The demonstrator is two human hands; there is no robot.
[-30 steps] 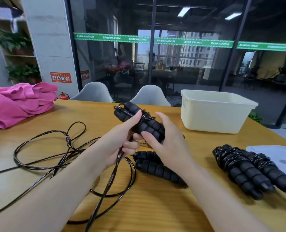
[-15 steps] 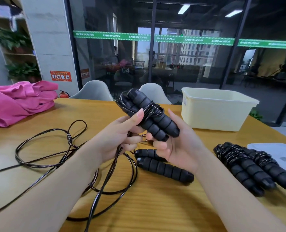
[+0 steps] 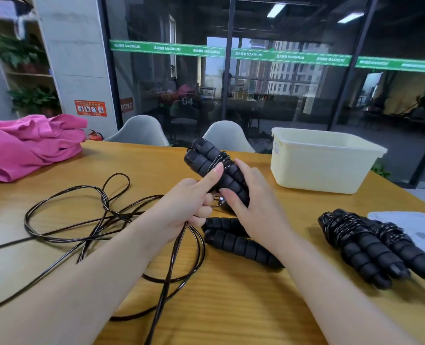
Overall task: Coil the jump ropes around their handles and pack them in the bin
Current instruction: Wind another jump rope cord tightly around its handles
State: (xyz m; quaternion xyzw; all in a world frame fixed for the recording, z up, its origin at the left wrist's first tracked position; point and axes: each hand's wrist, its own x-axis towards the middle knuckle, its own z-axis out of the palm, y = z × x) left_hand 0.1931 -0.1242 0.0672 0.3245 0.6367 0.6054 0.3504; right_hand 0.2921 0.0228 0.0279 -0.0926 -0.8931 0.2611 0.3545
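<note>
held handles: pair of black ribbed foam jump-rope handles [image 3: 216, 170], side by side, a few turns of rope round the middle, raised above the table centre, tilted up-left
left hand [image 3: 184, 207]: fingers curled round the thin glossy black rope [image 3: 174, 250], thumb straight, tip pressed on the wrapped turns
right hand [image 3: 253, 202]: cups the lower end of the pair from the right, thumb and fingers curled round it
hands: close together, both clamped on the same rope set
loose rope: runs down from left fist toward the near table edge; tangled loops [image 3: 87, 215] spread on the wood to the left
second handles: black ribbed foam pair [image 3: 241, 245], unwrapped, flat on the table under the right wrist
coiled sets: two finished black bundles [image 3: 370, 242], right side, touching each other
bin: cream plastic rectangular tub [image 3: 320, 168], far right, well apart from the hands, contents not visible
lid: white plastic sheet [image 3: 415, 225], partly under the bundles
table: light wooden top [image 3: 231, 307]
other: pink cloth pile [image 3: 24, 145] far left; two grey chairs [image 3: 141, 131] behind the table
</note>
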